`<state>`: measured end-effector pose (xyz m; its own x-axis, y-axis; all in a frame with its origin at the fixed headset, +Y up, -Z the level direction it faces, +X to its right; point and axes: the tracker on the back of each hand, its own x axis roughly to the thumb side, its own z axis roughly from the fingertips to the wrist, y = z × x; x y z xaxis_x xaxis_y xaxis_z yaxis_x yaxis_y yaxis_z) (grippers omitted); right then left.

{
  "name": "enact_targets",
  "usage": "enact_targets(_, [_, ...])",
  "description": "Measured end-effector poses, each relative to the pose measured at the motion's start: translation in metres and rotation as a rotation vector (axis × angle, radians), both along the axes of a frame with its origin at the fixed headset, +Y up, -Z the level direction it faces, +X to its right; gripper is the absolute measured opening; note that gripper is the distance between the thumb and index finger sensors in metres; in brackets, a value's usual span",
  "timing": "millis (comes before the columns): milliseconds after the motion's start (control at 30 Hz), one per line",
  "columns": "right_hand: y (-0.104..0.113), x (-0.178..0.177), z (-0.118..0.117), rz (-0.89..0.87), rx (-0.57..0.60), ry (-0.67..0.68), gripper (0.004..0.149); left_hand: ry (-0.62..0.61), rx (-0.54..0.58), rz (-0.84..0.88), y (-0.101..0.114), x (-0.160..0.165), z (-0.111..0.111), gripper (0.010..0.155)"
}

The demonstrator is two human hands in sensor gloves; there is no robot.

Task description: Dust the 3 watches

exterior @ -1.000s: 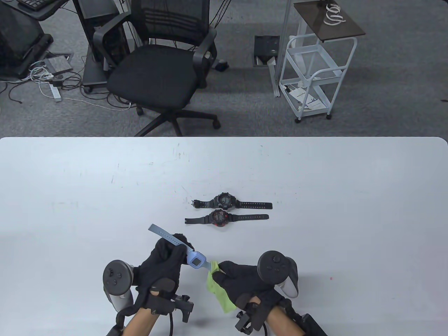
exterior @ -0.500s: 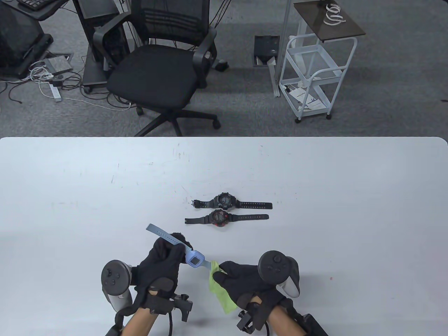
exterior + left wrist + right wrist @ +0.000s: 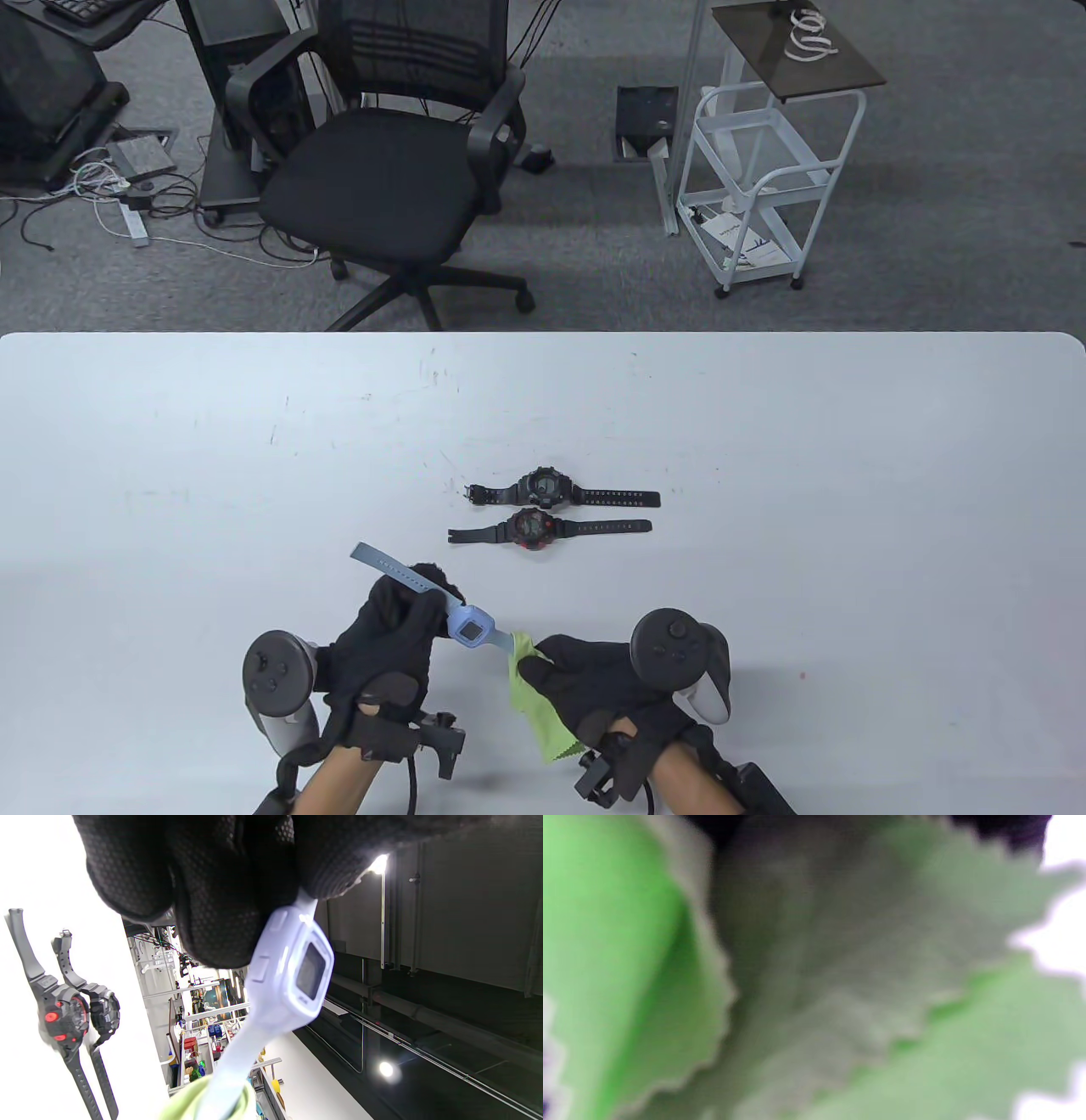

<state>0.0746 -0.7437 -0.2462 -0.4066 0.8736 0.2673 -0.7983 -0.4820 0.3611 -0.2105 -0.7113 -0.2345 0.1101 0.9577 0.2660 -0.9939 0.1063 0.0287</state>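
My left hand (image 3: 394, 632) grips a light blue watch (image 3: 469, 628) by its strap above the table, face up; the same blue watch (image 3: 292, 980) fills the left wrist view under my fingers (image 3: 212, 887). My right hand (image 3: 585, 679) pinches a green cloth (image 3: 534, 705) around the watch's near strap end. That green cloth (image 3: 670, 984) covers the whole right wrist view, blurred. Two black watches lie flat at mid-table: one with a dark face (image 3: 545, 487) and, nearer me, one with a red face (image 3: 533, 529).
The white table (image 3: 170, 441) spreads wide around the watches. Beyond its far edge stand a black office chair (image 3: 382, 170) and a white wire cart (image 3: 755, 170) on grey carpet.
The blue watch and my left hand have drifted slightly left. My right hand has slid a little right along the strap, and the cloth hangs lower.
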Motion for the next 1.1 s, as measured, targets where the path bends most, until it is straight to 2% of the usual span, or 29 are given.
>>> enact_targets(700, [0.0004, 0.0042, -0.0011, -0.029, -0.007, -0.007, 0.048, 0.007, 0.009, 0.009, 0.0017, -0.0019, 0.0010, 0.045])
enact_targets(867, [0.0005, 0.0078, -0.0010, -0.012, 0.022, -0.053, 0.048, 0.015, 0.006, 0.007, 0.0018, -0.0034, 0.0008, 0.045])
enact_targets(1100, [0.0008, 0.0081, -0.0022, -0.066, -0.007, -0.019, 0.050, 0.014, 0.010, 0.009, 0.0023, -0.0036, 0.0011, 0.045])
